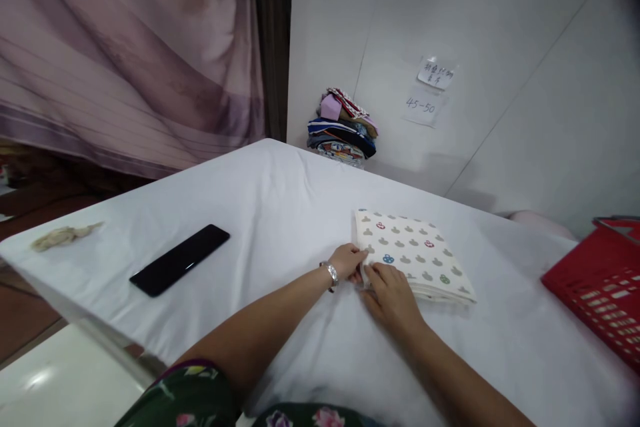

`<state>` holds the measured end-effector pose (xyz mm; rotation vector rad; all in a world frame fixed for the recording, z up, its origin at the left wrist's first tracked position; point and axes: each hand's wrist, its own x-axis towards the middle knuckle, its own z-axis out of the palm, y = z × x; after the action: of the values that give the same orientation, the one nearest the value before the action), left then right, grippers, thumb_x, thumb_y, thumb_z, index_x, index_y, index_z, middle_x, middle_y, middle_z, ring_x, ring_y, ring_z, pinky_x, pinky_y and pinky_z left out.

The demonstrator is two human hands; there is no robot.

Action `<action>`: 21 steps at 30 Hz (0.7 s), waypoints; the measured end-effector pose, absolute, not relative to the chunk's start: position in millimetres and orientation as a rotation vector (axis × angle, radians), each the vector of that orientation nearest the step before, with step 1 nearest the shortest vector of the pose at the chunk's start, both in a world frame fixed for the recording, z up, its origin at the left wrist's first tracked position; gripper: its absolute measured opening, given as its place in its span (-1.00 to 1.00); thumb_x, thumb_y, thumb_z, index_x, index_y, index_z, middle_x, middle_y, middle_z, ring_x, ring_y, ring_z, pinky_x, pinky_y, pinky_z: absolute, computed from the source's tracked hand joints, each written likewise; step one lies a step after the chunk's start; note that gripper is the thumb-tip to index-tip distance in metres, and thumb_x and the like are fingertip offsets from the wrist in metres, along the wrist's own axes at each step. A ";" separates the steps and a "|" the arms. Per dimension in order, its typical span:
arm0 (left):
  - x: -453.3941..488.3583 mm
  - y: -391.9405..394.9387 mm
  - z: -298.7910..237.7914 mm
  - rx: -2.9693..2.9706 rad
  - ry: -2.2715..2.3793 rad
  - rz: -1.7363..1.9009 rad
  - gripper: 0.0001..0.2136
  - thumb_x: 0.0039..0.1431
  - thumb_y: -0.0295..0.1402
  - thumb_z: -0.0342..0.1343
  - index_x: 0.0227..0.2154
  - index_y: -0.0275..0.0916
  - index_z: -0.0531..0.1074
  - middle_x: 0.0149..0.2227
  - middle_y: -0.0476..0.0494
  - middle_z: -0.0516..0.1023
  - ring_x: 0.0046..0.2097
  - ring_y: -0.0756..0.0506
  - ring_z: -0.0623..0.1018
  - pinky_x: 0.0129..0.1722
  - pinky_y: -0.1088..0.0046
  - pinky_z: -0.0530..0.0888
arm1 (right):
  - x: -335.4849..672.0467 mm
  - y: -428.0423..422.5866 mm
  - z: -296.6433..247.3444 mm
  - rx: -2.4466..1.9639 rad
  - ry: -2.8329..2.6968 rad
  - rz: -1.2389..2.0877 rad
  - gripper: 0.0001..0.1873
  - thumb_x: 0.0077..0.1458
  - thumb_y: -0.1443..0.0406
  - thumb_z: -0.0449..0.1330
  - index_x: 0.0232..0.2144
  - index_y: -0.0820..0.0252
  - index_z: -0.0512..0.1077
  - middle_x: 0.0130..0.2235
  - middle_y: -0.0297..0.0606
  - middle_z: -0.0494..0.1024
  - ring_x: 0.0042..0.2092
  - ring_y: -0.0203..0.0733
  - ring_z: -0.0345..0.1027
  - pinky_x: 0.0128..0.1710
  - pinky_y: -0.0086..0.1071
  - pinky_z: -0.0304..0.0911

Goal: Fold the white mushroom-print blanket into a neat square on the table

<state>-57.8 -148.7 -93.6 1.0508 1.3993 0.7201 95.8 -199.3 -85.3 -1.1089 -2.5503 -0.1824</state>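
A folded white cloth [413, 247] with grey, red, blue and green printed shapes lies flat on the white-covered table. At its near left corner, my left hand [349, 261] has thumb and fingers closed on the cloth's edge. My right hand [393, 297] is right beside it, fingers bent and closed over the near edge of the same cloth. The fingertips of both hands are partly hidden. A silver bracelet [331, 273] circles my left wrist.
A stack of folded fabrics [343, 130] stands by the wall at the table's far edge. A black phone [180, 260] and a crumpled beige item [65, 236] lie to the left. To the right is a red plastic basket [590, 267]. White cloth covers the table [240, 213].
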 end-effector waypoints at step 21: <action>-53.4 -61.4 -77.5 1.115 1.674 0.859 -0.52 -0.10 -0.18 0.19 -0.12 -0.37 0.37 -0.15 -0.28 0.52 -0.21 -0.13 0.53 -0.38 0.50 0.41 | 94.7 -192.2 -105.6 -1.003 -2.383 -0.232 -0.65 0.02 0.46 -0.01 -0.11 0.24 0.32 -0.18 -0.10 0.38 -0.17 -0.10 0.22 -0.22 -0.25 0.19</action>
<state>-53.4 -61.4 -77.5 1.1148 1.6742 0.8591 94.7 -192.2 -105.6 -1.0026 -2.3834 -0.2316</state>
